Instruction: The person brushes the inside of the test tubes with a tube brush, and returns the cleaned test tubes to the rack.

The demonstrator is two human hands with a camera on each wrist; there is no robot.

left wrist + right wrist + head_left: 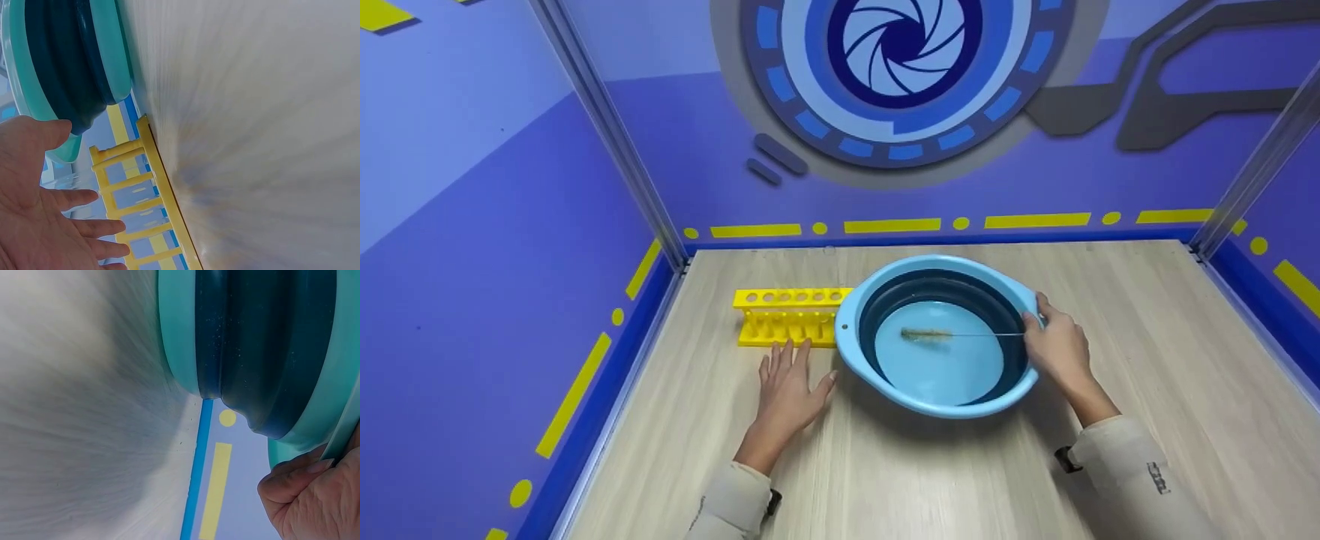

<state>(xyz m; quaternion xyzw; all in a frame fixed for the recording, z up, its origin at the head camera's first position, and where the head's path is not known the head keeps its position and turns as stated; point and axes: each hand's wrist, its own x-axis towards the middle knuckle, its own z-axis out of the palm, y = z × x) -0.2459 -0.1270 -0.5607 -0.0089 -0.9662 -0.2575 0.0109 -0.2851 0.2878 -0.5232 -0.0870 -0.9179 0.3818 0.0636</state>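
Note:
A round light-blue basin (945,411) with a dark blue inner wall stands on the table. Inside it is a bottle-type brush (928,334) with tan bristles; its thin wire handle runs right to the rim, where the end is hidden near the right hand. The right hand (1061,349) grips the basin's right edge, its fingers curled at the rim in the right wrist view. A yellow test tube rack (787,330) stands left of the basin, partly behind its rim. My left hand (787,397), fingers spread, is in front of the rack and holds nothing.
The wood-grain table (945,480) is enclosed by blue printed panels at the back (660,150) and both sides. Metal posts (607,127) rise at the back corners. No tubes show in the rack's top holes.

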